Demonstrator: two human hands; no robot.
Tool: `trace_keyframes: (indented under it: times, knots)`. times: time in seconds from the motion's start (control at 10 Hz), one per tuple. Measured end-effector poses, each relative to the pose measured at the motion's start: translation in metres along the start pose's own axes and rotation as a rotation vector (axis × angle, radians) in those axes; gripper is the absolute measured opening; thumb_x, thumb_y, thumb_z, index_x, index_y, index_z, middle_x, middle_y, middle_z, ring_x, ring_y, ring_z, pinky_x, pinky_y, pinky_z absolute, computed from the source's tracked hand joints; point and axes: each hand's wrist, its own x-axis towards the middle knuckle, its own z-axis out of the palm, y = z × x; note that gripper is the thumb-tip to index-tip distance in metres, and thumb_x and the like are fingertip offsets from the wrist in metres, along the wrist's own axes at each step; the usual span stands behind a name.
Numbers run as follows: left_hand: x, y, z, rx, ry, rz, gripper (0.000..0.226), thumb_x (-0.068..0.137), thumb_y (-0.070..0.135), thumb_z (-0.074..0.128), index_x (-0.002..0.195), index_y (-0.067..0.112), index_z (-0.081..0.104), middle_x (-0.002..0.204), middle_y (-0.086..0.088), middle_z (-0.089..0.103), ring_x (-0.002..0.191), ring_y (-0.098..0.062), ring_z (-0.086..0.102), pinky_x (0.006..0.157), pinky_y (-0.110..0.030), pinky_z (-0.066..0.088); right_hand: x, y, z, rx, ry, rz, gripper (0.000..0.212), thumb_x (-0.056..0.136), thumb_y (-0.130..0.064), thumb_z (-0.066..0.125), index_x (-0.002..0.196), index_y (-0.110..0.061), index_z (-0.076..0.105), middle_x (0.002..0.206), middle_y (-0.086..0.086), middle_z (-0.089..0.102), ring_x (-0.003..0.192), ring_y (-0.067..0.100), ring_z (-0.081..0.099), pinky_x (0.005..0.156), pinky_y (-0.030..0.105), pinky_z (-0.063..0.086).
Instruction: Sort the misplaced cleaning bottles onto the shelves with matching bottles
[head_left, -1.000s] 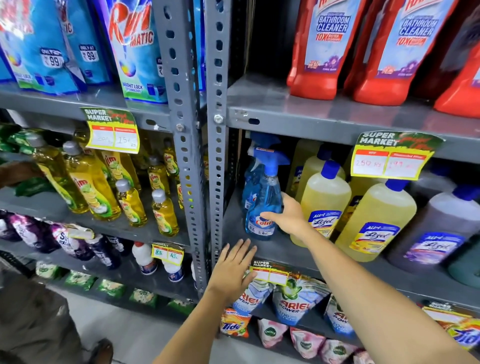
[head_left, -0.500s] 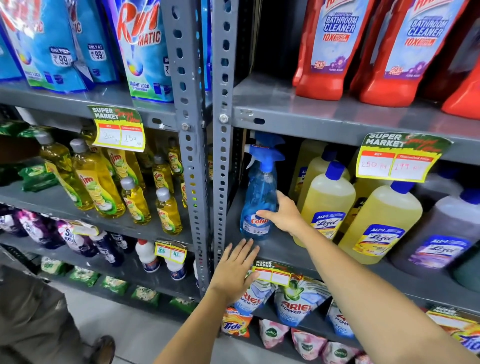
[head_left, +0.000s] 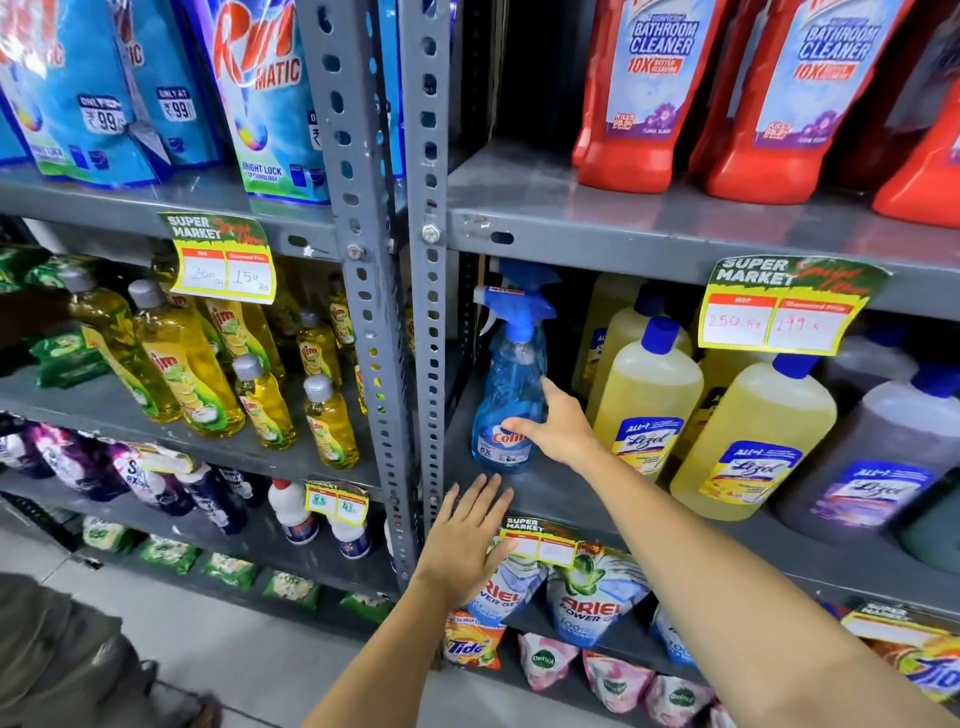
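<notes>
Blue spray bottle stands upright at the far left end of the middle grey shelf, right-hand bay, just beside the perforated upright post; trigger head points left. Right hand is on the bottle's right side, low on the body: thumb lies across the label, index finger runs up the side, palm against the bottle. Grip looks loose, fingers wrapped only partway; cannot tell if it is bearing any weight, since the base sits on the shelf. Yellow floor-cleaner bottles stand immediately right of the hand, near but apart from the spray bottle. Left hand is flat and spread, holding nothing, fingers up against the front edge of that same shelf, directly below the spray bottle and touching a price tag. Red bathroom cleaner bottles on the shelf above; yellow dish-liquid bottles in the left bay.
</notes>
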Motion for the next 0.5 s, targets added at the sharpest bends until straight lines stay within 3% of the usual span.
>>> trace_keyframes:
  times: [0.4, 0.5]
  knots:
    - [-0.0015, -0.0004, 0.0008, 0.026, -0.009, 0.013, 0.065, 0.098, 0.056, 0.010, 0.152, 0.022, -0.004, 0.163, 0.000, -0.003, 0.148, -0.017, -0.010, 0.121, -0.046, -0.004, -0.0016, -0.0012, -0.0009, -0.024, -0.030, 0.008, 0.072, 0.078, -0.025, 0.080, 0.138, -0.013, 0.043, 0.132, 0.008, 0.062, 0.120, 0.023, 0.060, 0.102, 0.043, 0.049]
    - [-0.0027, -0.0003, 0.0042, 0.029, 0.072, 0.028, 0.068, 0.096, 0.056, 0.012, 0.153, 0.017, 0.012, 0.162, -0.005, 0.013, 0.148, -0.023, 0.003, 0.119, -0.048, -0.004, -0.0040, -0.0001, -0.0021, 0.030, -0.061, -0.003, 0.078, 0.075, -0.024, 0.082, 0.138, -0.014, 0.037, 0.131, 0.008, 0.062, 0.119, 0.023, 0.060, 0.103, 0.041, 0.048]
